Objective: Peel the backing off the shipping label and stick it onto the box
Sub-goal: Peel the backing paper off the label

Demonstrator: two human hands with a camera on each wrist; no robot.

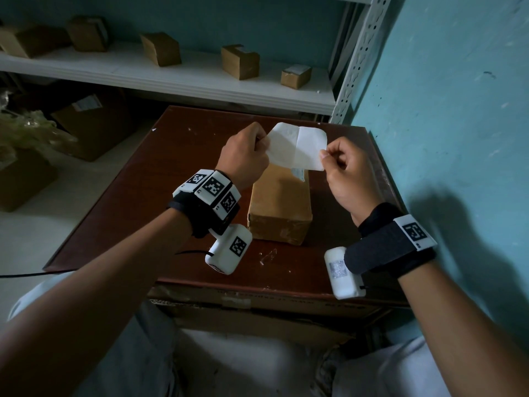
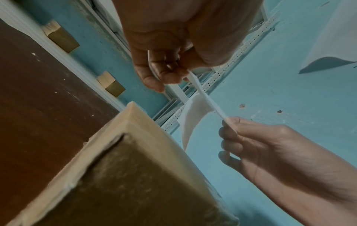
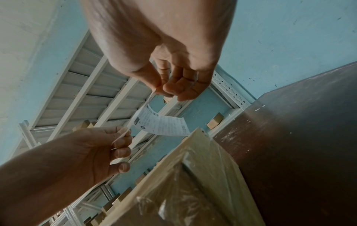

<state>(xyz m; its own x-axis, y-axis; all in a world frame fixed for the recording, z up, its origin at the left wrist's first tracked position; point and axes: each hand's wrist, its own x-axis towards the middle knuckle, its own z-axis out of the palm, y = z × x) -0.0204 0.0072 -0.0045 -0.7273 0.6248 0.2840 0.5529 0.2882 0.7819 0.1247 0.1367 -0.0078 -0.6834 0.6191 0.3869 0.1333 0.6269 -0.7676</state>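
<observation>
A white shipping label sheet (image 1: 297, 147) hangs in the air above the brown cardboard box (image 1: 279, 202), which lies on the dark wooden table (image 1: 171, 181). My left hand (image 1: 262, 141) pinches the sheet's left edge. Its lower right corner is pinched by my right hand (image 1: 325, 156). In the right wrist view the printed face (image 3: 162, 125) sags toward the box (image 3: 193, 183), between my right hand (image 3: 157, 91) and left hand (image 3: 123, 134). The left wrist view shows a taut strip (image 2: 206, 99) from left hand (image 2: 183, 75) to right hand (image 2: 227, 120), with a second layer (image 2: 190, 119) curling away below it.
A white metal shelf (image 1: 171, 78) behind the table carries several small cardboard boxes (image 1: 240, 61). A teal wall (image 1: 443, 110) stands close on the right. Larger cartons (image 1: 94, 121) sit on the floor at left. A carton (image 1: 257, 308) lies under the table's near edge.
</observation>
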